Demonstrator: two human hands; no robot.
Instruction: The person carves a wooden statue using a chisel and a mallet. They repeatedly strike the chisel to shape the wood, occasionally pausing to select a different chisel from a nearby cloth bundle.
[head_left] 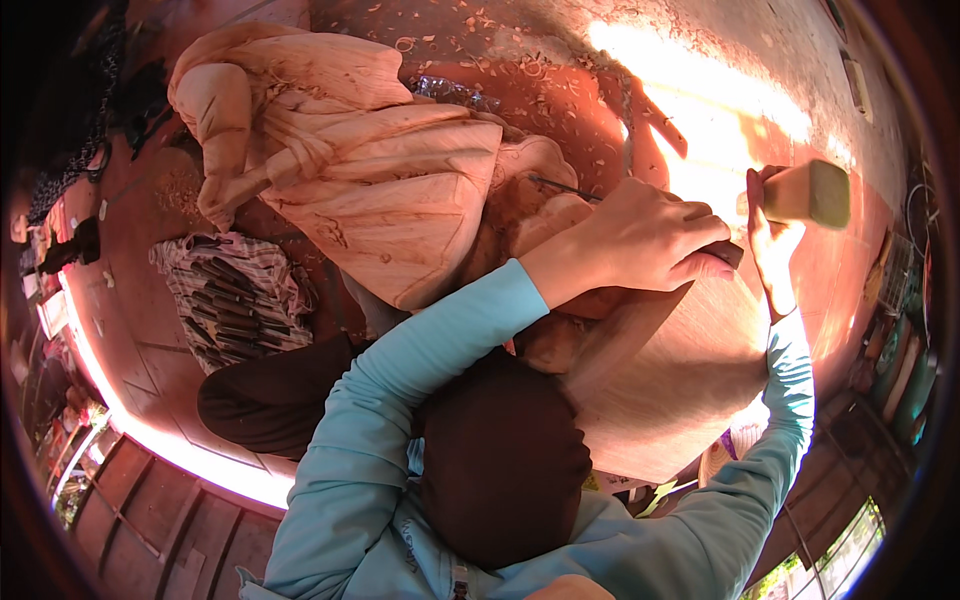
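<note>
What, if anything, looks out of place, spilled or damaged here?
Only the loose wood shavings stand out: they lie scattered over the floor beyond the carved wooden figure, untidy but probably just carving waste. Nothing looks plainly damaged; the left hand grips the chisel, the right hand the mallet.

Worn on the head, as the left one of a pair, and pointed steeply down over the chest of the blue jacket [390, 535] at the bottom. Set close above the work, looking from behind and over the left hand [645, 242] and the right hand [774, 240]. Tilted forward enough to take in the carving [330, 170] and the floor [122, 330] beyond it. Opened very wide, fisheye fashion: reaching from the floor's bright lower-left edge across to the clutter [905, 380] along its right edge, bowing straight lines toward a round, dark rim. Upright and unmirrored.
</note>
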